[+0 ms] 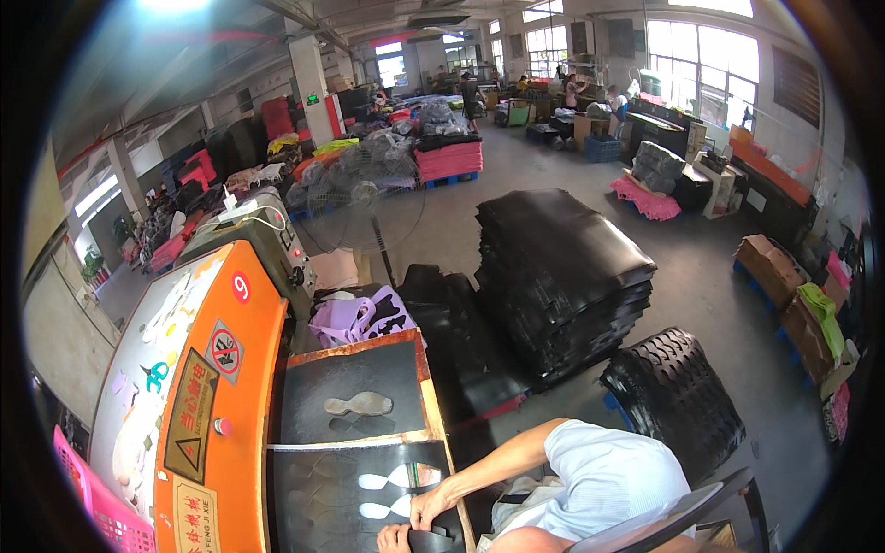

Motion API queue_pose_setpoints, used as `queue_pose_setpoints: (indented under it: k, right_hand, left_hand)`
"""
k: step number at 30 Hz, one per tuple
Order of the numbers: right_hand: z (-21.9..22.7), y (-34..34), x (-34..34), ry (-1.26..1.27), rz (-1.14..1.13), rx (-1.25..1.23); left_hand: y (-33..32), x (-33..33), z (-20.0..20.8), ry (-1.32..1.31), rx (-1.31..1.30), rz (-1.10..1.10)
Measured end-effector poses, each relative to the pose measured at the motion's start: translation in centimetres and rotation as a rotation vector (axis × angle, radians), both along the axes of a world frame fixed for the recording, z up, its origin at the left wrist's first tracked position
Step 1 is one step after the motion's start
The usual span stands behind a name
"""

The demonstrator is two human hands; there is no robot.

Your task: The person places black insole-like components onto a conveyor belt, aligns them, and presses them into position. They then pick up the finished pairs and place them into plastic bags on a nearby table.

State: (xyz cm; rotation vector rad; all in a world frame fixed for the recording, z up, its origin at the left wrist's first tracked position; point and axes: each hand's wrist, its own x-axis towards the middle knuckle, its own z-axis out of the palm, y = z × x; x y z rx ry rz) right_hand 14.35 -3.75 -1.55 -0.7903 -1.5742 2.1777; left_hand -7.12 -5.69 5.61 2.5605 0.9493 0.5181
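My right hand (431, 505) reaches in from the right, its fingers bent around the edge of a small black flat piece (435, 538). Beside it, at the lower edge, my left hand (395, 538) has its fingers curled together; anything in them is hidden. Both hands are over a black sheet (318, 498) on the machine's bed, marked with several faint sole-shaped outlines. Two pale sole shapes (383, 480) show bright just above the right hand. On the dark board (309, 392) farther back is a beige sole-shaped piece (358, 404) with a dark one below it.
The orange machine (244, 323), with a red button (222, 426), borders the bed on the left. Behind the bed stand a purple basket (355, 318) and a fan (367, 198). Tall black sheet stacks (562, 267) rise to the right. A pink basket (97, 502) is lower left.
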Motion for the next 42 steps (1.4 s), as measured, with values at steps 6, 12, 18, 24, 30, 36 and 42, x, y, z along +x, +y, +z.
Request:
queue_pose_setpoints:
  k: [6, 12, 18, 24, 30, 36, 42]
  right_hand:
    - [-0.3, -0.6, -0.3, 0.102, -0.099, 0.002]
    - [0.7, -2.4, -1.4, -0.073, -0.322, 0.396]
    - [5.5, -4.4, -0.3, -0.522, -0.512, 0.551]
    - [5.0, -8.2, -1.2, -0.321, -0.41, 0.832]
    - [1.2, -6.9, -4.7, -0.138, -0.071, 0.438]
    - [-0.2, -5.3, -4.9, -0.026, 0.06, 0.274]
    - [-0.6, -5.1, -5.0, 0.012, -0.005, 0.033]
  left_hand:
    - [-0.4, 0.0, -0.1, 0.019, -0.003, 0.018]
    - [-0.5, 0.1, -0.4, 0.036, -0.008, 0.024]
    - [-1.5, -0.6, -0.7, 0.054, 0.0, 0.053]
    - [-2.1, -1.4, -0.9, 0.061, -0.005, 0.061]
    - [-2.8, -1.9, -0.9, 0.076, -0.003, 0.076]
    - [-3.9, -2.6, -0.7, 0.077, -0.002, 0.09]
    - [-5.0, -3.8, -0.8, 0.077, -0.01, 0.105]
